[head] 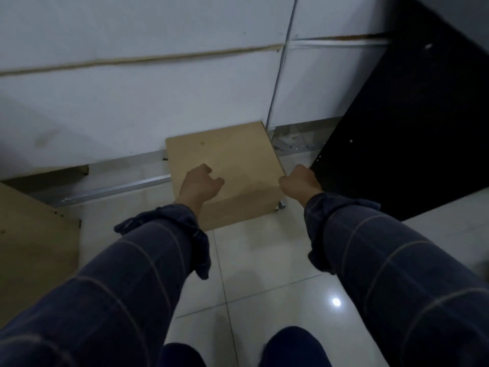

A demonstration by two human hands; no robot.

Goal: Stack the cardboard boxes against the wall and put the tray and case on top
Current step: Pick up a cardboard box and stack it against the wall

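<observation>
The cardboard box (227,170) stood on the floor tiles (264,266) at twelve o'clock from me, its far edge against the white wall (137,102). My left hand (199,183) hung over its top, fingers curled, gripping nothing. My right hand (299,181), at three o'clock of the box, curled at its right edge; whether it clasped the edge I couldn't tell

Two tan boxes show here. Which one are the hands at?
The cardboard box in the middle, standing against the white wall. The left hand is over its top and the right hand at its right edge. The other box, at the frame's left edge, is untouched.
</observation>
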